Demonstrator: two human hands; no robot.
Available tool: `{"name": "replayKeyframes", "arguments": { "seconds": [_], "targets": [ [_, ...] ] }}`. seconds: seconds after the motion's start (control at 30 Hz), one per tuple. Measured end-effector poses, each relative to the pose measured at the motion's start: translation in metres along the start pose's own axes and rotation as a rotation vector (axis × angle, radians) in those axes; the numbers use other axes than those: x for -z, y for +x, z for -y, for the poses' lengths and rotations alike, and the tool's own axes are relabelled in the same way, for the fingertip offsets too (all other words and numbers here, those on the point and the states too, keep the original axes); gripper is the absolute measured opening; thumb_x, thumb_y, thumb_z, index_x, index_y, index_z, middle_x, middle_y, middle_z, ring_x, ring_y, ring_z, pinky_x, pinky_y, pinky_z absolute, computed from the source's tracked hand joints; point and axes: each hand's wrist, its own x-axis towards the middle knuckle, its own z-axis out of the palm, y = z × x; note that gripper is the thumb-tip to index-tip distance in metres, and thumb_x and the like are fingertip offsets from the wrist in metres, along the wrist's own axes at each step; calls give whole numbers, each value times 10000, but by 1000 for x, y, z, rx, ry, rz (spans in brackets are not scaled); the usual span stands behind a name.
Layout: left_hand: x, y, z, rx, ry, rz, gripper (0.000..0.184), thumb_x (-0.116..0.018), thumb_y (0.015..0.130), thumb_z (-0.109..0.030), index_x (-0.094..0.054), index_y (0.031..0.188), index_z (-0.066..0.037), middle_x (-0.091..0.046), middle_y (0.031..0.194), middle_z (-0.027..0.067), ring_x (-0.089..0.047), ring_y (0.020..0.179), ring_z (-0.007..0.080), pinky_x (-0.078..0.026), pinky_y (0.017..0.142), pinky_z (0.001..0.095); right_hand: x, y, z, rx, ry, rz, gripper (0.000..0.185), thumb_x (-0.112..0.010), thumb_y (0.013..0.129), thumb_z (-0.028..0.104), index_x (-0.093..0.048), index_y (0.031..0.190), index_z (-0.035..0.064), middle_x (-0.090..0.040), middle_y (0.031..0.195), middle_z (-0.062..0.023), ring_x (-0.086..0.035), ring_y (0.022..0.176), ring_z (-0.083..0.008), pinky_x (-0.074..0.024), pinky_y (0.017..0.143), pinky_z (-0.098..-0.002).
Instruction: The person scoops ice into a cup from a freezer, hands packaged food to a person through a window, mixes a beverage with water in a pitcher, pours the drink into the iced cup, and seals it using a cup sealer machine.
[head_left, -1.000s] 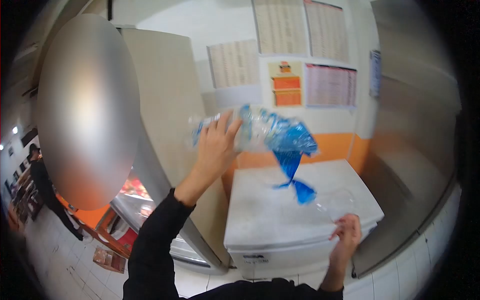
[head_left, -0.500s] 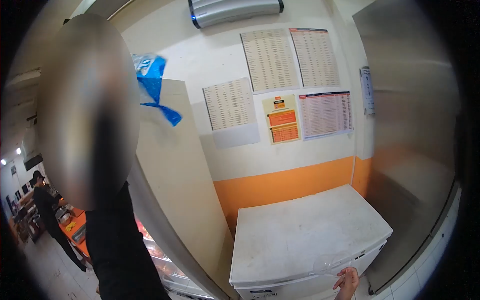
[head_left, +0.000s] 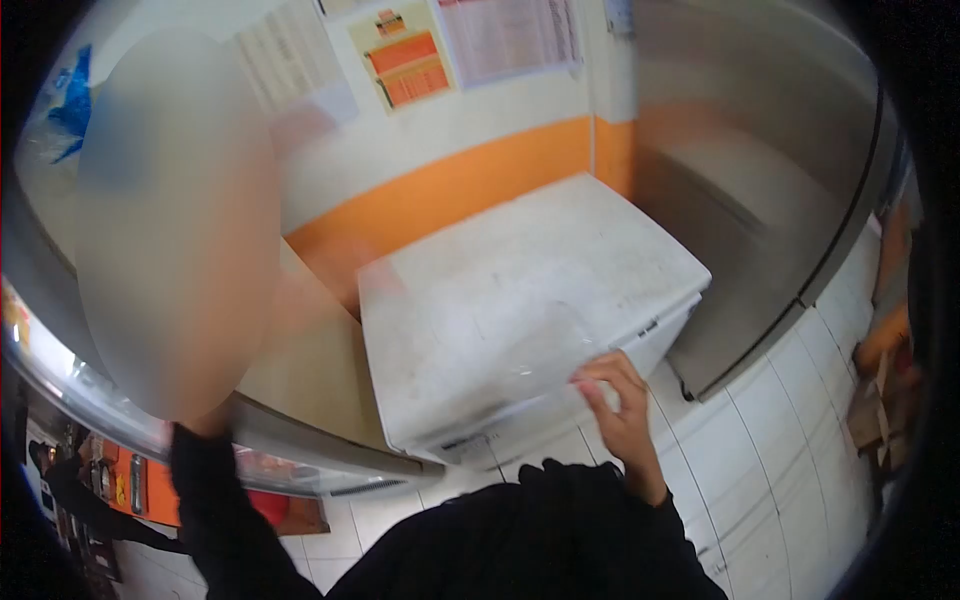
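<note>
My right hand (head_left: 620, 405) is closed in a pinch on a thin, see-through plastic bag (head_left: 535, 360). The bag is smeared by motion and hangs in front of the white chest freezer (head_left: 490, 280). On the left my raised arm in a black sleeve (head_left: 225, 500) reaches up. Only the wrist of my left hand (head_left: 207, 418) shows at the lower edge of a blurred oval, which hides the fingers and anything in them. A crumpled blue and clear plastic bag (head_left: 75, 110) is at the upper left, beside that oval.
A steel cabinet (head_left: 770, 190) stands right of the freezer. Printed sheets (head_left: 405, 60) hang on the wall behind. To the left are a tall beige-sided cabinet (head_left: 310, 360) and its lit glass front (head_left: 60, 360). A person in black (head_left: 100, 505) is at the far lower left.
The view has tilted down and turned right. My right hand has drawn in toward my body with the clear plastic, which now spreads wider. My left arm stays raised.
</note>
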Motion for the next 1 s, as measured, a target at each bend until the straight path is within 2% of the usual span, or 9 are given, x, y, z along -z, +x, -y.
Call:
{"name": "replayKeyframes", "arguments": {
  "seconds": [0.1, 0.23, 0.27, 0.37, 0.43, 0.63, 0.77, 0.87, 1.0],
  "targets": [
    [-147, -93, -44, 363, -675, 352, 893, -829, 642, -376, -384, 1348, -57, -507, 1264, 176, -519, 1125, 295, -439, 924, 419, -14, -3, 11, 149, 36, 259, 117, -664, 802, 20, -649, 917, 27, -603, 951, -107, -573, 911, -249, -458, 800, -329],
    [-213, -195, -17, 867, -819, 92, 662, -794, 692, -261, -487, 1227, -20, -555, 1179, 126, -545, 1071, 227, -426, 931, 362, -20, -10, -14, 102, 36, 289, 383, -680, 802, 48, -566, 1168, 49, -540, 1167, -122, -529, 1084, -248, -451, 877, -340],
    [-218, -226, -5, 1004, -824, 19, 572, -770, 717, -230, -525, 1188, -16, -569, 1156, 108, -548, 1062, 207, -416, 940, 349, -23, -27, -51, -239, 352, 248, 642, -689, 795, 77, -372, 1352, 54, -426, 1359, -109, -457, 1210, -263, -384, 988, -372],
    [-239, -334, 47, 1364, -385, -344, 412, -747, 773, -260, -593, 1075, -27, -589, 1105, 95, -526, 1064, 194, -405, 930, 360, -26, -46, -157, -817, 279, -176, 662, -591, 884, 378, -323, 1375, 23, -390, 1376, -121, -476, 1184, -266, -388, 987, -392],
    [-213, -347, 52, 1636, -724, -349, 394, -715, 807, -335, -611, 1049, -42, -596, 1080, 75, -502, 1076, 171, -381, 940, 340, -21, -55, -210, -1079, 409, -255, 742, -518, 888, 539, -328, 1373, 11, -410, 1354, -141, -496, 1152, -261, -398, 974, -387],
    [-206, -369, 62, 1682, -1199, -558, 531, -612, 850, -482, -528, 1176, -71, -599, 1038, 41, -570, 965, 158, -428, 856, 322, -38, -33, -237, -1164, 509, -300, 836, -340, 878, 700, -334, 1392, 41, -503, 1293, -154, -536, 1104, -262, -433, 916, -380],
    [-169, -348, 71, 1401, -1201, -707, 497, -495, 915, -491, -525, 1173, -67, -582, 1059, 43, -546, 1017, 150, -417, 919, 319, -38, 12, -194, -928, 469, -281, 810, -293, 896, 691, -346, 1386, 49, -525, 1275, -129, -539, 1106, -236, -437, 898, -364],
    [-121, -286, 93, 1206, -1365, -775, 729, -536, 821, -617, -480, 1247, -28, -559, 1174, 117, -499, 1148, 245, -370, 1020, 397, -37, 88, -151, -710, 542, -197, 716, -250, 927, 655, -447, 1290, 71, -553, 1189, -56, -547, 1038, -184, -424, 873, -339],
    [-93, -203, 124, 986, -1068, -1531, 786, -533, 810, -602, -394, 1364, -61, -393, 1393, 188, -379, 1297, 291, -290, 1095, 450, -54, 175, -155, -276, 418, -95, 568, -208, 990, 529, -479, 1157, 59, -530, 1128, -92, -474, 1162, -225, -283, 1065, -390]
  ]
}}
